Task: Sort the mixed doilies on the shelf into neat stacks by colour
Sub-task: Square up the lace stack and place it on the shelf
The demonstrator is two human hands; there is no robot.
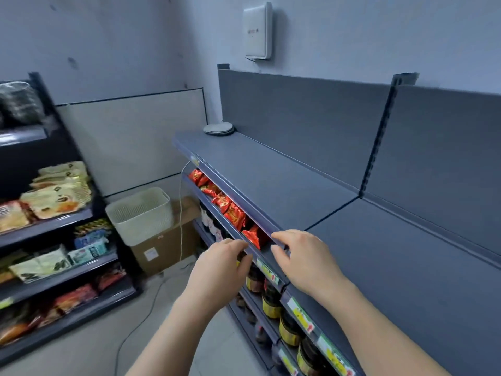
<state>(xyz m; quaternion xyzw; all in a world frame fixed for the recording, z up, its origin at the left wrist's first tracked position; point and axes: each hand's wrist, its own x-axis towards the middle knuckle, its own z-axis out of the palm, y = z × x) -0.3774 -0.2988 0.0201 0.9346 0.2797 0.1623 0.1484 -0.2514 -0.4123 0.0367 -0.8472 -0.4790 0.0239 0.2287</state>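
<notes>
A small stack of round pale grey doilies [219, 128] lies at the far left end of the dark grey top shelf [284, 185]. My left hand [221, 263] hovers in front of the shelf's front edge, fingers curled, holding nothing. My right hand [301, 256] is over the front lip of the top shelf, fingers bent and apart, also with nothing in it. Both hands are far from the doilies, roughly half the shelf's length nearer to me.
Red snack packets [230, 210] fill the shelf below, and dark jars with yellow labels [287, 329] stand lower down. A white woven basket [141, 215] sits on a cardboard box [165, 248] in the corner. Another rack of snack bags [54, 196] stands at left.
</notes>
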